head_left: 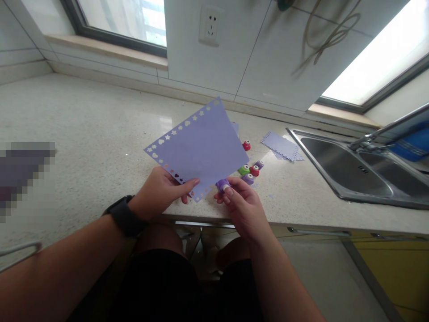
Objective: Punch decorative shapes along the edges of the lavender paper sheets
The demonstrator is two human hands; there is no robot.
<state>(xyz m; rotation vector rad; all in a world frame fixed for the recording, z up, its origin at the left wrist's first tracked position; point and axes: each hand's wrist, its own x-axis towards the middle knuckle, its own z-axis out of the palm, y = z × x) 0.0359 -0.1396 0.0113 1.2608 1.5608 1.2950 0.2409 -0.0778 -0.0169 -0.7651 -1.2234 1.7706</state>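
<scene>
My left hand (167,188) pinches a sheet of purple paper (204,143) near its lower corner, thumb on top and fingers beneath. Shapes such as hearts, stars and flowers are cut out along its upper-left and lower-left edges, and several more holes run along the lower-right edge. My right hand (244,205) grips a small purple craft punch (222,185) at that lower-right edge, thumb on its white button. Whether the paper sits inside the punch slot is hard to tell. Just beyond lie a green punch (244,170), a red punch (254,171) and a purple punch (247,179).
Another red punch (247,145) rests partly behind the paper. Punched purple sheets (281,146) lie near the steel sink (335,165) on the right. Small paper bits are scattered on the speckled counter (94,125). A wall socket (211,26) and a hanging cord (330,40) are at the back.
</scene>
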